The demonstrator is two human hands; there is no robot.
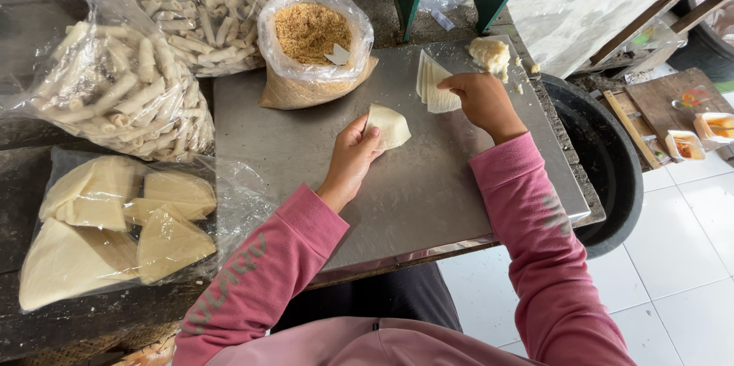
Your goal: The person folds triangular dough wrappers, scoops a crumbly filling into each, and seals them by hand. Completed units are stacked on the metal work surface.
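Pink sleeves (535,205) reached over a steel worktop (413,190). Left hand (353,153) clasped a folded dough wrapper (390,126) at mid-board. Right hand (482,98) pinched the top sheet of a wrapper stack (428,79), near a filling lump (490,53). Bag of crumbs (312,33) stood behind; bagged rolls (130,94) and bagged triangles (115,221) lay left (all clear plastic).

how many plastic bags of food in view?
4: rolled sticks bag far left, second rolls bag top, crumb bag on the tray, triangle bag lower left. Others may be off-frame.
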